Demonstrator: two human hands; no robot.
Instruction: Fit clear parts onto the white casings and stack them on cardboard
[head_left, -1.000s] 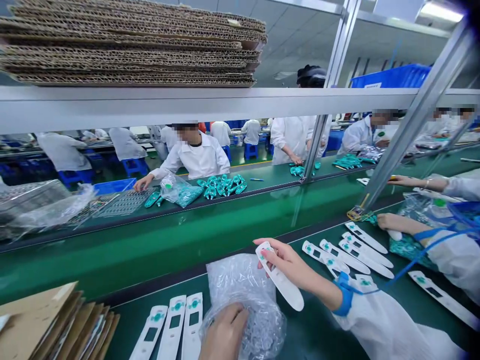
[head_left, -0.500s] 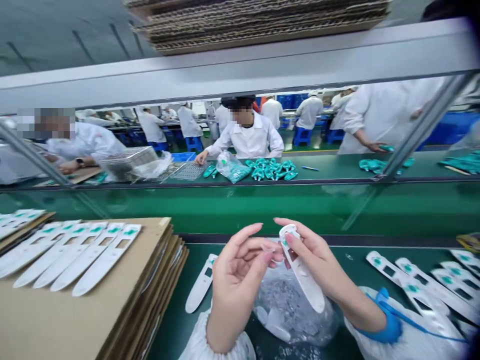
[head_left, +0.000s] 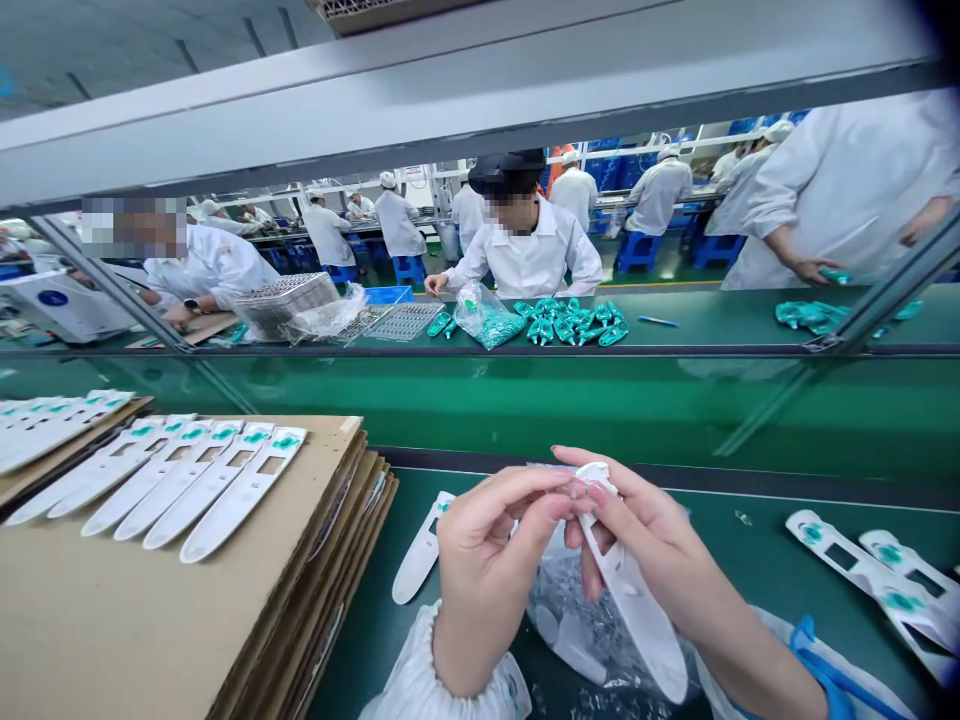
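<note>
Both hands work one white plastic strip [head_left: 645,640] above a clear bubble bag [head_left: 562,630] on a green surface [head_left: 742,550]. The right hand [head_left: 660,565] pinches the strip's upper end; the left hand [head_left: 487,570] curls in, fingertips pressed against it, just short of the surface's dark far rail [head_left: 750,481]. Two more strips [head_left: 832,545] lie at right, past open green; another [head_left: 421,548] lies just beside the left hand. Five or six strips [head_left: 225,480] rest on a cardboard stack [head_left: 165,620] at left. Across the line, a seated worker [head_left: 525,255] faces teal parts [head_left: 570,322].
</note>
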